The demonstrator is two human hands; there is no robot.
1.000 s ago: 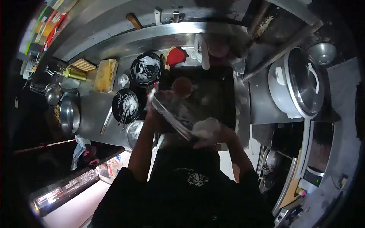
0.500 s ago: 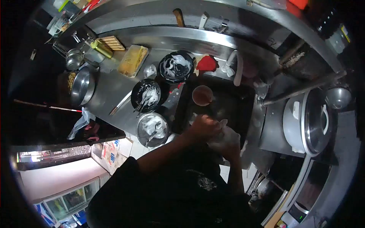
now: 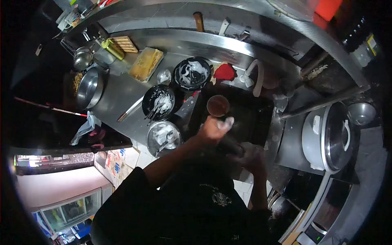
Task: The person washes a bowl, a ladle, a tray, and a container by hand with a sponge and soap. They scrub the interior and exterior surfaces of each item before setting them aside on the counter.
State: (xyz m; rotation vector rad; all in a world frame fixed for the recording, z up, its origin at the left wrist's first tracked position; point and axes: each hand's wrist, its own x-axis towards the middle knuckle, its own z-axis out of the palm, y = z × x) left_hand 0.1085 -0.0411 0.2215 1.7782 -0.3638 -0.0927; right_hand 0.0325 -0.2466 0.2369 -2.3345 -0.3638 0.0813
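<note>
Your L hand (image 3: 214,128), sudsy, fingers curled, hold unclear, is nr the red bowl (image 3: 218,106) in the sink (image 3: 255,114); your blurred R hand (image 3: 248,155), grip unclear, meets a dark item (image 3: 231,145) over the sink's near side.

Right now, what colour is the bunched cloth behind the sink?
Bright red; the cloth shows best in the head view.

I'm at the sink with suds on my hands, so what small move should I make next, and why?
I'd probably lower your left hand and rub along the dark item, because white suds show at that hand's fingers, and your right hand seems to be holding the item steady at the near side of the sink.
</note>
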